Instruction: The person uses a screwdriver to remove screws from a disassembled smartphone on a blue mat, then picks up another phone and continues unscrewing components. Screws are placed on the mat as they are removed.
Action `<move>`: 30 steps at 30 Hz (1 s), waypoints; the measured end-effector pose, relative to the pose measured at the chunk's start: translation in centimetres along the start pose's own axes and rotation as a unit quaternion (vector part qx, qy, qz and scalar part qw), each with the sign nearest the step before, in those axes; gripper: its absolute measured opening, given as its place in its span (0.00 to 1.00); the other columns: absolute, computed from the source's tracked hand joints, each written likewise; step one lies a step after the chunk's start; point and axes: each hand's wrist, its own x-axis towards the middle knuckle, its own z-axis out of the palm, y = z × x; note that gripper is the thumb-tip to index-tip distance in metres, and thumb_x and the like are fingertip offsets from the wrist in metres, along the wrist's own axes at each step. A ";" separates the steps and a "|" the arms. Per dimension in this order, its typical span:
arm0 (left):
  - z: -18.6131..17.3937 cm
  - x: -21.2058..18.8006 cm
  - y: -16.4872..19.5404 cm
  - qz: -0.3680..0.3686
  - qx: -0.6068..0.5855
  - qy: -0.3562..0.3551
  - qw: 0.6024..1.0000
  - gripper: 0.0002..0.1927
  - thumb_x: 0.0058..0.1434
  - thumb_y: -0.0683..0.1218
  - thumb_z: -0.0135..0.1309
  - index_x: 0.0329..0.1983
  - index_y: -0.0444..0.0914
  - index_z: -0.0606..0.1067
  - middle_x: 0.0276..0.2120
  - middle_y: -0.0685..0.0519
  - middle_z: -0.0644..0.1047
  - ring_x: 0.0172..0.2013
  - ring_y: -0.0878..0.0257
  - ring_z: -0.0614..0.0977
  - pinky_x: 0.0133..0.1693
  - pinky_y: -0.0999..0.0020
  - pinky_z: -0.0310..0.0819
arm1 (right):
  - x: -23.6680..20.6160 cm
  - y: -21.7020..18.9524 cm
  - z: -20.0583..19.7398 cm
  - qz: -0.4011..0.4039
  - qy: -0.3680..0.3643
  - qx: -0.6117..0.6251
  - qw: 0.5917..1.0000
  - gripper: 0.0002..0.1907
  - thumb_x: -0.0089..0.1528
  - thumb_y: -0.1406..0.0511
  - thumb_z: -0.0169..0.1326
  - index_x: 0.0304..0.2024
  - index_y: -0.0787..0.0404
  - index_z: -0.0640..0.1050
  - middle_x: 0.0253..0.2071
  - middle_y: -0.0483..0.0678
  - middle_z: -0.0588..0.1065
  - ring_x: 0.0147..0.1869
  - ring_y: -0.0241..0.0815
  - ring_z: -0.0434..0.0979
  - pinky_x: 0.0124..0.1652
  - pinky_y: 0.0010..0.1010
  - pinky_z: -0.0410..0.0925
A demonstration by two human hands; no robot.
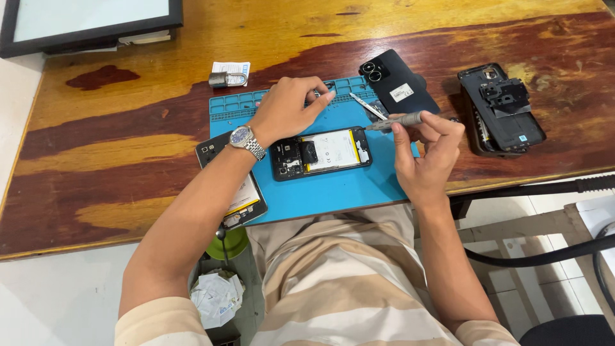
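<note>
Blue mat (333,192) sits on the wooden counter (128,147), its front edge just over the counter's near edge. Opened phone (320,152) lies flat mid-mat, back cover off, battery and black board showing, long side running left-right.

Right hand (426,154) is closed around a grey screwdriver (400,120), thumb and fingers pinching the shaft. Driver lies nearly level, tip pointing left at the phone's upper right corner; can't tell if the tip touches.

Left hand (288,109) is beyond the phone, fingers curled and pressed down on the mat's tray section (282,96) at the far edge. It doesn't seem to hold anything, but the fingertips hide what's under them. Steel watch (246,141) on that wrist. Hands are apart, phone between them.

Tweezers (366,106) lie on the mat just right of the left fingertips. Black back cover (400,83) with two camera rings rests half on the mat's far right corner. Second phone (503,109), also opened, with a black part laid on it, sits well apart on the right of the counter. Third device (240,192), open, yellow-edged battery showing, lies under the left forearm at the mat's left edge.

Padlock (225,79) on a paper slip sits beyond the mat. Framed screen (90,22) at the far left corner. Bin (218,295) with crumpled paper below the counter, by the left elbow.
</note>
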 end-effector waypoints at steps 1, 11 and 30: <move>0.0 0.0 0.0 0.004 0.003 0.008 1.000 0.14 0.67 0.54 0.54 0.41 0.40 0.82 0.28 0.49 0.83 0.24 0.55 0.84 0.28 0.60 0.75 | 0.1 0.0 0.0 0.001 -0.002 0.005 1.000 0.21 0.71 0.79 0.58 0.57 0.65 0.60 0.49 0.63 0.79 0.47 0.43 0.83 0.42 0.26 0.75; -0.2 -0.1 0.8 -0.060 0.021 0.021 0.998 0.15 0.68 0.54 0.51 0.40 0.41 0.82 0.28 0.49 0.84 0.27 0.52 0.85 0.30 0.57 0.76 | 0.3 -0.2 0.2 -0.006 -0.010 0.003 1.000 0.21 0.70 0.79 0.57 0.56 0.66 0.59 0.50 0.63 0.80 0.50 0.46 0.84 0.42 0.28 0.75; 0.0 -0.1 0.7 -0.035 0.024 0.006 0.999 0.16 0.67 0.55 0.53 0.40 0.40 0.82 0.28 0.48 0.84 0.25 0.53 0.85 0.29 0.58 0.76 | 0.5 -0.1 0.5 0.002 -0.022 0.021 1.000 0.21 0.70 0.79 0.57 0.55 0.66 0.59 0.50 0.64 0.80 0.51 0.47 0.84 0.39 0.29 0.76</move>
